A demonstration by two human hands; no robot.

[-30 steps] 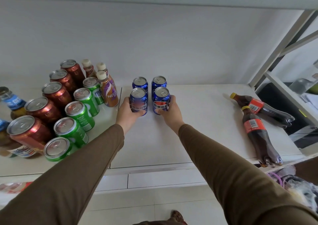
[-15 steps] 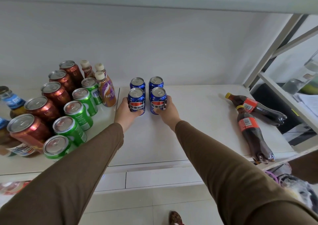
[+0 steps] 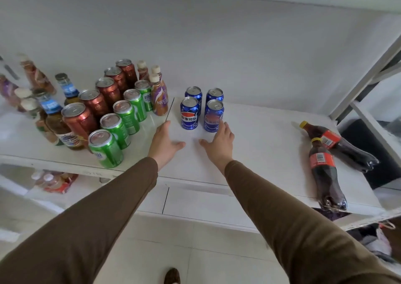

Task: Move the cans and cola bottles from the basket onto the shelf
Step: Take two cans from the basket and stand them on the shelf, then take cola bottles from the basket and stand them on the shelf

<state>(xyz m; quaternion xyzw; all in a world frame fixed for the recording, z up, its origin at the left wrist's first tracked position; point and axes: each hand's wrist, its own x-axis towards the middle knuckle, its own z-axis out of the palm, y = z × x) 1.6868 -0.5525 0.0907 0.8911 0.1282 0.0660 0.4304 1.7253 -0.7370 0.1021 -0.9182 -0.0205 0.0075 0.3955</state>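
Both hands' grip lies open, empty: left hand (image 3: 165, 141) beside the blue cans (image 3: 201, 108); right hand (image 3: 219, 141) just below them.

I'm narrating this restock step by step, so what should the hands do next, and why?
Probably draw both hands back toward the basket for more drinks. The left hand and right hand are open and empty, and the four blue cans stand upright in a square on the shelf. Two cola bottles lie on their sides.

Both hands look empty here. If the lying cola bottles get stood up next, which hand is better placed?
Probably the right hand: open and on the side of the cola bottles. The left hand is open too, but farther away.
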